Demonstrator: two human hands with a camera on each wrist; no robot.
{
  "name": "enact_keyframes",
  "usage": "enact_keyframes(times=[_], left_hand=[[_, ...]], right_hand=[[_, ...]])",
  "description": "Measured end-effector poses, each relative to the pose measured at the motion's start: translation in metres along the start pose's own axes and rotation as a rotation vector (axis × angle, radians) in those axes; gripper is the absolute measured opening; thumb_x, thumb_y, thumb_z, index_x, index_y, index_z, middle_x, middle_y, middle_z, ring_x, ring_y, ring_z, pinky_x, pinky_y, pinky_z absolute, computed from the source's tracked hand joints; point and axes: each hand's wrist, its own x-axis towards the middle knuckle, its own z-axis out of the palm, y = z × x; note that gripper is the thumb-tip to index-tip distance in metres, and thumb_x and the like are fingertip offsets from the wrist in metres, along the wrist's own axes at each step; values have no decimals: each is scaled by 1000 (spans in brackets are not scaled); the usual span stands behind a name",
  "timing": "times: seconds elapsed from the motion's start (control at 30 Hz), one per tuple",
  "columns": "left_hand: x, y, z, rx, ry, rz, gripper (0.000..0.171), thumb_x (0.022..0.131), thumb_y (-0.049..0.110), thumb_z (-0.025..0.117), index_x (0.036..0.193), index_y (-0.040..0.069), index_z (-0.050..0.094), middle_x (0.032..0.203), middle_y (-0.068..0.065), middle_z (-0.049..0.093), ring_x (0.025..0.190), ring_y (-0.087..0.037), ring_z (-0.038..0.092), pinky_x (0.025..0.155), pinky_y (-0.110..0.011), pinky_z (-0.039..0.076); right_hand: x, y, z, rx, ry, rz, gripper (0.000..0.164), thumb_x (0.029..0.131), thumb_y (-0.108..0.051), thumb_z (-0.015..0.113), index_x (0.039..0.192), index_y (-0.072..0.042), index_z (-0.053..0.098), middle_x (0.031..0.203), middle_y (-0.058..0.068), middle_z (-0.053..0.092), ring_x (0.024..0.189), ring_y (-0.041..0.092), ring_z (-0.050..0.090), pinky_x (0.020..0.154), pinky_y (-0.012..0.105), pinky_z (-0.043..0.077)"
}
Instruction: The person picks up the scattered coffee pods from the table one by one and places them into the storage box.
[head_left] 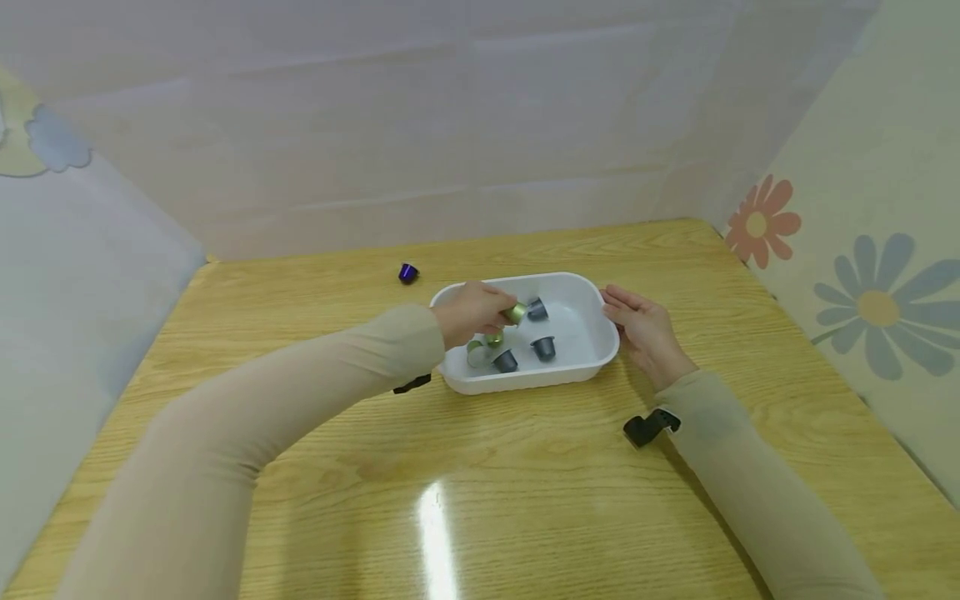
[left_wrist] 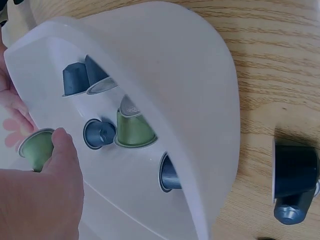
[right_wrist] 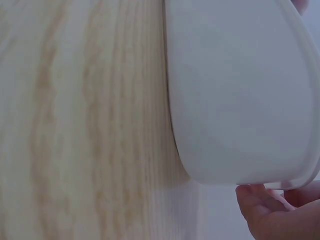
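My left hand (head_left: 474, 312) reaches over the white plastic tray (head_left: 517, 384) and pinches a green coffee capsule (head_left: 515, 312) between thumb and fingers. The left wrist view shows that green capsule (left_wrist: 37, 149) at the thumb tip, above the tray floor. At the tray's right end, my right hand (head_left: 645, 333) holds the rim; in the right wrist view its fingers (right_wrist: 260, 212) touch the outer wall under the rim. Grey-blue capsules (head_left: 543, 348) lie scattered inside the tray, along with another green capsule (left_wrist: 134, 131). My left hand and sleeve hide part of the tray's left side.
A shiny dark blue capsule (head_left: 408, 273) lies on the wooden table (head_left: 525, 483) beyond the tray's back left corner. Pale walls stand behind and at both sides, the right one with printed flowers (head_left: 877, 308).
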Motion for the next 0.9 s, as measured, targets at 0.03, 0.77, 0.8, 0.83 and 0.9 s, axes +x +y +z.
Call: enact_keyframes(times=[0.03,0.77,0.8,0.83,0.9], left_hand=[[0,1,1,2,-5,0,32,103,12,50,129,-5,57,124,-20,61,113,-28,60,100,-41,47],[7,-5,5,19,-22,21,41,102,5,44,141,-7,42,144,-22,45,132,-33,44,107,-41,40],[6,-5,4,22,-13,23,41,101,5,45,141,-7,43,143,-21,47,131,-32,46,106,-41,41],[5,-5,2,18,-7,23,41,101,5,46,140,-6,44,143,-20,47,131,-32,46,105,-41,42],[4,-6,-2,16,10,32,41,100,6,48,140,-4,46,142,-18,48,129,-31,48,104,-41,43]], right_hand=[[0,0,0,-3,0,1,54,100,-4,52,151,-8,33,152,8,35,138,17,37,108,26,36],[3,0,4,4,6,2,53,100,-2,50,150,-7,34,152,9,35,138,18,36,110,29,34],[4,0,4,0,10,4,53,100,-2,50,150,-7,34,152,9,35,138,18,36,110,29,34],[4,0,4,-1,11,5,53,100,-2,50,150,-7,34,152,9,36,138,18,36,110,29,34],[4,0,4,-9,14,7,53,100,-3,50,150,-8,34,152,8,36,138,18,36,110,30,34]])
